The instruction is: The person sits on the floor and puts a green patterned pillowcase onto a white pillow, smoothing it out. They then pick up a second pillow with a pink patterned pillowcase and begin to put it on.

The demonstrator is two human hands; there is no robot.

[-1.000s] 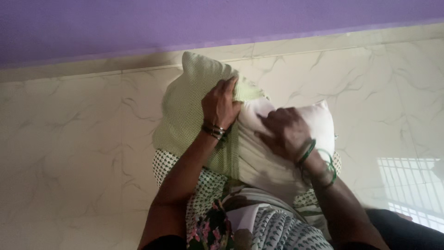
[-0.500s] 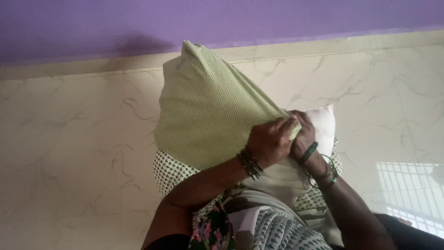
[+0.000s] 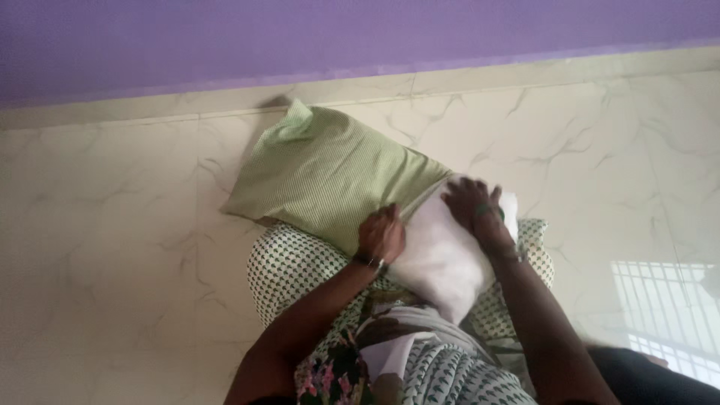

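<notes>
My left hand (image 3: 381,234) grips the green pillowcase (image 3: 330,172) edge; my right hand (image 3: 472,204) presses, fingers spread, on the white pillow (image 3: 439,255).

- I count one white pillow (image 3: 442,259).
- One green pillowcase (image 3: 330,176).
- One patterned cushion (image 3: 289,274) underneath.
- Two hands: left (image 3: 381,236), right (image 3: 471,204).
</notes>
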